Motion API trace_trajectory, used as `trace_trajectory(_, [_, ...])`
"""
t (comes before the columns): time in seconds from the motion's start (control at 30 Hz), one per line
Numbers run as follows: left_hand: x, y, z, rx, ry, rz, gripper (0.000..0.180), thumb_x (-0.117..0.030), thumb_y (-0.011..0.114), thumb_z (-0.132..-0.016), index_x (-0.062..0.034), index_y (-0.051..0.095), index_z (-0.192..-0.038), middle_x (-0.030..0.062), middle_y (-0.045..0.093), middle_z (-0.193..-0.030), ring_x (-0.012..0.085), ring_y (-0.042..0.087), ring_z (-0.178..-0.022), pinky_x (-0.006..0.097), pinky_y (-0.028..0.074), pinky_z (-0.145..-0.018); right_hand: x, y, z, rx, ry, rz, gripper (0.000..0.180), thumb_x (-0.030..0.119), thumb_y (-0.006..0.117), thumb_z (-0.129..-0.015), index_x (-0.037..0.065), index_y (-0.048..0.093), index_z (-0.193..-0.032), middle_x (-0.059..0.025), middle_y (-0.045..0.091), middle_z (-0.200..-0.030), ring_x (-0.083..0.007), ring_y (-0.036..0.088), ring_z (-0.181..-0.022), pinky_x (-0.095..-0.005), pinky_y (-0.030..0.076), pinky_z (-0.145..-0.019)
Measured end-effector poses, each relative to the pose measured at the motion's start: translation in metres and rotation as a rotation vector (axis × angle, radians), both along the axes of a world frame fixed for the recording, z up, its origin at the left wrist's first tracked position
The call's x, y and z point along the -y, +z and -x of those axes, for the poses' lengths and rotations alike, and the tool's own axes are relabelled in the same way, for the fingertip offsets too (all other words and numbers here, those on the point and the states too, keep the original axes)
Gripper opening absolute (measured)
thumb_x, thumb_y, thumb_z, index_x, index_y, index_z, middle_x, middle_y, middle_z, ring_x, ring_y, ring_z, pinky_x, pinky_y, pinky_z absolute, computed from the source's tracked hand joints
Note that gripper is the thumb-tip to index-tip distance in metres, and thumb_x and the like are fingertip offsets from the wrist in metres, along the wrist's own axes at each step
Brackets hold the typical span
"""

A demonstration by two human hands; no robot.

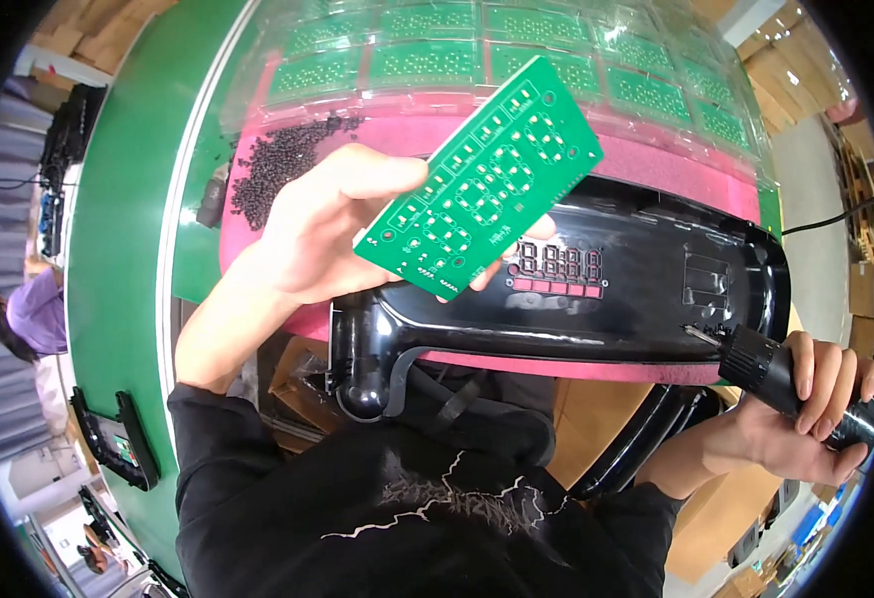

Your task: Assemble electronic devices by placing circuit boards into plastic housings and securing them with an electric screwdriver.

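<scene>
A green circuit board (487, 184) with outlined digit shapes is tilted up in my left hand (322, 224), thumb on its near-left edge and fingers behind it. Below the board lies a long, glossy black plastic housing (437, 324), partly hidden by it. Digit-shaped cutouts (558, 264) and a row of small windows show the pink beneath. At the far right, my right hand (806, 419) grips a black electric screwdriver (764, 369). Its bit points left, over the housing's right end, and small dark pieces, apparently screws, cluster near the tip.
A heap of small black screws (282, 164) lies on the pink mat (417, 135) at the left. Clear plastic trays (422, 55) of green boards cover the back. On the green table (123, 249) at the left sits a black part (118, 439). A person in purple (38, 314) is beyond.
</scene>
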State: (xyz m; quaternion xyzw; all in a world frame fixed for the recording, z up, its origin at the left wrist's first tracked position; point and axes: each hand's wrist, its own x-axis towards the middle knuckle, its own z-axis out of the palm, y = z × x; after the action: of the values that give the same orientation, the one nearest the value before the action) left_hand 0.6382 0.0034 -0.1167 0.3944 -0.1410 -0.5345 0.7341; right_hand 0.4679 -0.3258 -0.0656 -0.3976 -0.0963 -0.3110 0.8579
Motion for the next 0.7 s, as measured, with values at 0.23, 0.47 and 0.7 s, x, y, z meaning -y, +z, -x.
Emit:
trace_trajectory(0.23, [0.003,-0.002,-0.004,0.036,-0.063,0.018,0.081,-0.05,0.045,-0.092,0.0051,0.023,-0.147,0.0379,0.038,-0.139,0.0345,0.056,-0.11,0.043,0.044,-0.093,-0.008,-0.002,-0.004,-0.019,0.035,-0.006,0.035,0.025,0.069,-0.075,0.009,0.047,-0.098,0.0062,0.046,-0.058,-0.0042,0.044,-0.05,-0.0226,0.038,-0.064])
trace_trajectory(0.47, [0.001,-0.015,-0.011,-0.017,-0.141,0.043,0.08,-0.049,0.045,-0.092,0.0064,0.025,-0.146,0.0355,0.041,-0.137,0.0323,0.057,-0.106,0.038,0.047,-0.09,-0.011,-0.003,-0.004,-0.027,0.012,-0.001,0.037,0.026,0.069,-0.075,0.009,0.048,-0.098,0.0063,0.046,-0.058,-0.0041,0.044,-0.05,-0.0228,0.038,-0.064])
trace_trajectory(0.7, [0.011,-0.01,-0.007,-0.014,-0.161,0.043,0.08,-0.05,0.048,-0.09,0.0076,0.031,-0.143,0.0339,0.042,-0.138,0.0299,0.059,-0.103,0.036,0.048,-0.088,-0.013,-0.005,-0.006,-0.023,0.03,-0.007,0.037,0.027,0.07,-0.077,0.008,0.048,-0.099,0.0052,0.045,-0.059,-0.0055,0.044,-0.051,-0.0235,0.037,-0.064])
